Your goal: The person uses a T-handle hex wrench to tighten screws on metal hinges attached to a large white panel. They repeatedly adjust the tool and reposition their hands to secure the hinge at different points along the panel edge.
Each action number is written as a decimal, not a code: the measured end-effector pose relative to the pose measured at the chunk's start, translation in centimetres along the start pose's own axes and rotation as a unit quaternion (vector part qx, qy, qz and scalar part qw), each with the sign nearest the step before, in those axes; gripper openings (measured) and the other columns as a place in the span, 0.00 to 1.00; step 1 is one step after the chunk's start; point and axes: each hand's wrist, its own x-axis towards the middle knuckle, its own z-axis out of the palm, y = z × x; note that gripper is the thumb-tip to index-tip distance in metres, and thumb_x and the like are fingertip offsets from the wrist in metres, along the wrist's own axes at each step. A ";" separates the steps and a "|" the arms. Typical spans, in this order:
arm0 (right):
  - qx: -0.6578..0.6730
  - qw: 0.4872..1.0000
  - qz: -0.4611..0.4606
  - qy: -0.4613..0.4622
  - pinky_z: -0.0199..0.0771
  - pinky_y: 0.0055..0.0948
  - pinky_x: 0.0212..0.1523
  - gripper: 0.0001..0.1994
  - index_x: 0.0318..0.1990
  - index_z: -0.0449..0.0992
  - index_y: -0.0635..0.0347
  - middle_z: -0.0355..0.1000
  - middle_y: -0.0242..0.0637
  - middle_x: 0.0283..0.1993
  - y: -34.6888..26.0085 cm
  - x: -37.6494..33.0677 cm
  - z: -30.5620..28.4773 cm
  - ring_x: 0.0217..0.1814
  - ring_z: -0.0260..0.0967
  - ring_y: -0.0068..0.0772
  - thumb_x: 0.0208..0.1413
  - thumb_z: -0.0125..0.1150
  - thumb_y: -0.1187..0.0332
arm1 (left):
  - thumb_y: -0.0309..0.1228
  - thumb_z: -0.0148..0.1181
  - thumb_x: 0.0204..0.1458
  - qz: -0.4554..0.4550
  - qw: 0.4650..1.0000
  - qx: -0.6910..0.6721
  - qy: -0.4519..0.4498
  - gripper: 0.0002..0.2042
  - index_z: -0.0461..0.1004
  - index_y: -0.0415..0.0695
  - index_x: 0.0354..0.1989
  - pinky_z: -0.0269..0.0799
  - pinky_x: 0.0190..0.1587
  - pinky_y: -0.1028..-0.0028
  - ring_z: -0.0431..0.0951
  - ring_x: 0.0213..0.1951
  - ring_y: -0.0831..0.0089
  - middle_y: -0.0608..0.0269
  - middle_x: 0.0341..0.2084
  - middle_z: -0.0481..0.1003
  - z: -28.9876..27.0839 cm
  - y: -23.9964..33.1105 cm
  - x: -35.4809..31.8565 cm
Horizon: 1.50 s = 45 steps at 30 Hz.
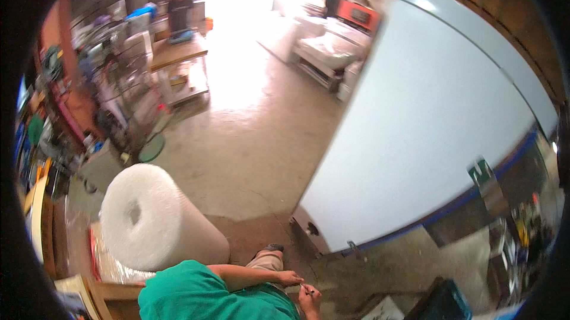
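My left hand (pixel 289 277) reaches out from my green sleeve (pixel 196 290) at the bottom middle, fingers stretched toward my right hand (pixel 310 301). My right hand sits just below it and pinches a small thin dark object (pixel 307 288); the object is too small to identify. My left fingertips almost touch that object, and I cannot tell whether they grip it. Both hands hover near the lower corner of a large white appliance cabinet (pixel 427 124) with a blue base strip (pixel 451 210). My shoe (pixel 272 248) rests on the concrete floor beside it.
A big roll of bubble wrap (pixel 155 219) stands at my left. Cluttered shelves (pixel 71 100) line the left wall, with a wooden table (pixel 178 53) beyond. A person (pixel 180 8) stands far back. More white appliances (pixel 326 47) sit at the back right. Tools and parts (pixel 510 225) lie at right.
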 end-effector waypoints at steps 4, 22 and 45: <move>0.036 0.995 -0.078 -0.050 0.77 0.48 0.36 0.11 0.40 0.81 0.57 0.78 0.46 0.31 -2.3 3.5 -1.0 0.33 0.77 0.57 0.56 0.60 0.60 | 0.52 0.51 0.64 -0.004 0.990 -0.135 -0.037 0.22 0.78 0.45 0.33 0.62 0.22 0.71 0.65 0.21 0.78 0.73 0.20 0.66 -3.0 2.9 -3.0; -0.034 0.993 -0.014 -0.110 0.72 0.53 0.42 0.14 0.45 0.80 0.57 0.76 0.54 0.43 -16.6 20.4 4.9 0.43 0.73 0.60 0.59 0.58 0.58 | 0.52 0.54 0.60 -0.123 0.962 -0.099 0.223 0.22 0.78 0.41 0.39 0.70 0.35 0.62 0.73 0.30 0.67 0.60 0.29 0.75 -28.3 -2.3 -7.0; -0.218 0.855 -0.056 0.468 0.76 0.33 0.29 0.09 0.42 0.79 0.60 0.77 0.42 0.27 -21.1 23.2 -20.3 0.27 0.78 0.41 0.60 0.61 0.65 | 0.48 0.64 0.54 -0.146 0.957 0.153 0.198 0.21 0.82 0.39 0.39 0.78 0.37 0.60 0.83 0.32 0.59 0.50 0.28 0.82 -34.1 -10.2 -4.9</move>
